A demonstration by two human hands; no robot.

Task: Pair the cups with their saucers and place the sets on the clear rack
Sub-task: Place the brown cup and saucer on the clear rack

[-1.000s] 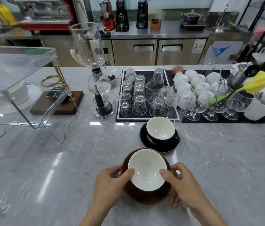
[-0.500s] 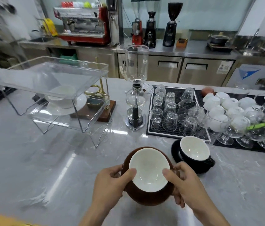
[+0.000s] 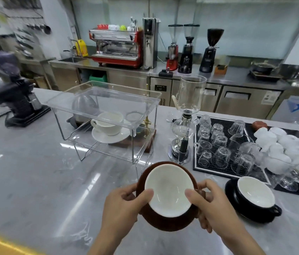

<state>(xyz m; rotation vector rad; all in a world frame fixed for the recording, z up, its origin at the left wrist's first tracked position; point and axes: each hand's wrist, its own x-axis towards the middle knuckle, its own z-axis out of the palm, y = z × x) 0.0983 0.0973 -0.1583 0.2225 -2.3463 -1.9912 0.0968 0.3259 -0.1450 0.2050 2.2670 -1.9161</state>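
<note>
A brown cup [image 3: 168,192] with a white inside sits on a brown saucer [image 3: 165,222], and both are lifted above the counter. My left hand [image 3: 124,205] grips the set's left side, thumb on the cup's rim. My right hand [image 3: 209,205] grips its right side, thumb on the rim too. The clear rack [image 3: 106,100] stands at the back left; a white cup [image 3: 108,122] on a white saucer [image 3: 108,138] sits on its lower shelf. A black cup [image 3: 255,194] on a black saucer [image 3: 231,188] stands on the counter to the right.
A glass siphon brewer [image 3: 185,115] stands right of the rack. A black mat [image 3: 225,146] holds several upturned glasses, with white cups [image 3: 282,144] and stemmed glasses beyond. A dark grinder [image 3: 14,100] sits at the far left. Grey marble counter [image 3: 34,172] stretches left.
My view has swung left and up, so the rack now shows nearer the middle. The brown cup and saucer have risen slightly toward the rack in both hands.
</note>
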